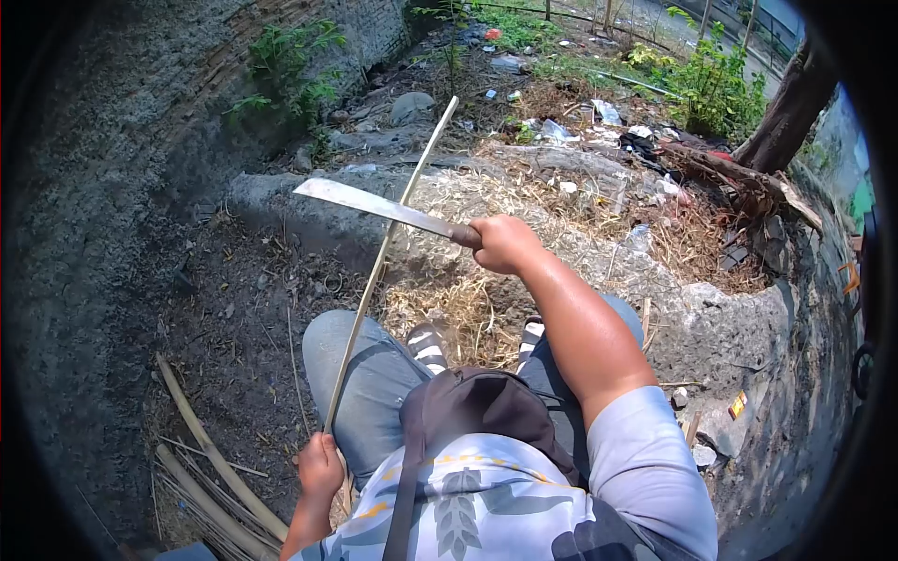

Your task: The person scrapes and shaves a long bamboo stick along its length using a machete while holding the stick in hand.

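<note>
My right hand [506, 245] is wrapped round the brown handle of a machete [379, 203], whose long pale blade points left and lies across a thin bamboo strip [379, 257]. The strip slants from low on the left up to a far end above the blade. Its lower end is gripped in my left hand [320, 466], beside my left knee. The strip passes over my jeans-covered left leg [360, 360]. A dark bag [482, 411] rests at my waist, its strap across my patterned shirt.
Several bamboo poles and thin strips [217, 458] lie on the soil at lower left. A rough wall [103, 243] rises on the left. Ahead is a rocky ledge [449, 196] with dry shavings and litter. A tree trunk [786, 107] stands at right. My sandalled feet [428, 348] are below.
</note>
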`<state>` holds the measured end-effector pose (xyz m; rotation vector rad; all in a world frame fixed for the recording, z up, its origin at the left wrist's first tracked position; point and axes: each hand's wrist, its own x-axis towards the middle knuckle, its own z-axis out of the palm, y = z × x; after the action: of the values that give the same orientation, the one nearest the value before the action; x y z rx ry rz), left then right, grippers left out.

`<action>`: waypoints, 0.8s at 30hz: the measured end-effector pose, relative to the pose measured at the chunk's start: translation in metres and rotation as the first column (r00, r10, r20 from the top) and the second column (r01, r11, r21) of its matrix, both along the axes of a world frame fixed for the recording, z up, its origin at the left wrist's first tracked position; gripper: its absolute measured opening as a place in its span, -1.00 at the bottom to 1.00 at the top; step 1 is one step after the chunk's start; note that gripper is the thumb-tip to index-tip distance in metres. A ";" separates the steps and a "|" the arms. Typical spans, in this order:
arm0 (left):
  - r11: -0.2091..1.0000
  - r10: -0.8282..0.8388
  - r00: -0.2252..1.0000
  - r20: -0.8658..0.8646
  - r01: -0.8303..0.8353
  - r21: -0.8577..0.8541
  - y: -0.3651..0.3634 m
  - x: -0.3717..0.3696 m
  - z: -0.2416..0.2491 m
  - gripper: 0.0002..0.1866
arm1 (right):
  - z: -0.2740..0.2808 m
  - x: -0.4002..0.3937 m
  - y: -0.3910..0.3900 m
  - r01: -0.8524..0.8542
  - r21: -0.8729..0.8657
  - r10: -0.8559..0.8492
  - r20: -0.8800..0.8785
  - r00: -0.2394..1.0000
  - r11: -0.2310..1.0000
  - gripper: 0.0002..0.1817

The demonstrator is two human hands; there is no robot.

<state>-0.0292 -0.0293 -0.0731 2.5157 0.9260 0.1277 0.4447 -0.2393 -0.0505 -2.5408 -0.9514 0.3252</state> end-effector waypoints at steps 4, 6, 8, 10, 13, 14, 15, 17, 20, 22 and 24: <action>0.999 0.027 0.998 -0.055 -0.026 0.020 0.000 0.007 0.006 -0.66 | -0.006 0.014 -0.007 0.171 0.070 -0.166 -0.075 0.983 0.983 -0.69; 0.999 0.025 0.997 -0.073 -0.023 0.028 -0.001 0.008 0.007 -0.67 | -0.008 0.005 -0.008 0.087 0.089 -0.082 -0.056 0.995 0.992 -0.70; 0.999 0.023 0.996 -0.084 -0.019 0.048 -0.001 0.008 0.007 -0.68 | 0.001 -0.014 0.000 -0.150 0.018 0.151 -0.061 0.987 0.989 -0.71; 0.997 0.016 0.996 -0.091 -0.009 0.073 -0.002 0.009 0.012 -0.68 | 0.013 -0.044 0.013 -0.324 -0.112 0.323 -0.025 0.946 0.939 -0.73; 0.995 0.022 0.994 -0.108 -0.011 0.097 0.002 0.008 0.009 -0.68 | 0.012 -0.068 0.029 -0.485 -0.187 0.500 0.038 0.865 0.854 -0.74; 0.995 0.024 0.993 -0.118 -0.012 0.100 0.003 0.005 0.007 -0.67 | 0.008 -0.064 0.029 -0.450 -0.160 0.462 0.045 0.886 0.878 -0.74; 0.995 0.024 0.993 -0.115 -0.013 0.095 0.003 0.004 0.008 -0.68 | 0.002 -0.053 0.027 -0.411 -0.134 0.420 0.052 0.906 0.902 -0.74; 0.996 0.025 0.995 -0.099 -0.017 0.082 0.002 0.005 0.007 -0.69 | -0.001 -0.026 0.016 -0.255 -0.092 0.258 0.019 0.966 0.962 -0.72; 0.994 0.015 0.996 -0.087 -0.006 0.107 0.001 0.006 0.005 -0.70 | -0.011 0.004 -0.004 0.048 -0.009 -0.049 -0.129 0.990 0.999 -0.72; 0.995 -0.013 0.994 -0.109 0.023 0.095 0.009 0.002 0.000 -0.70 | -0.007 -0.001 -0.008 0.001 -0.087 -0.005 -0.053 0.999 0.996 -0.72; 0.994 -0.049 0.989 -0.139 0.063 0.093 0.014 0.003 0.002 -0.69 | -0.015 -0.006 -0.005 -0.085 -0.160 0.088 0.013 0.996 0.983 -0.73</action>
<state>-0.0258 -0.0158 -0.0715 2.6658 0.9208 -0.0173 0.4386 -0.2444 -0.0655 -2.6555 -1.0851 0.4178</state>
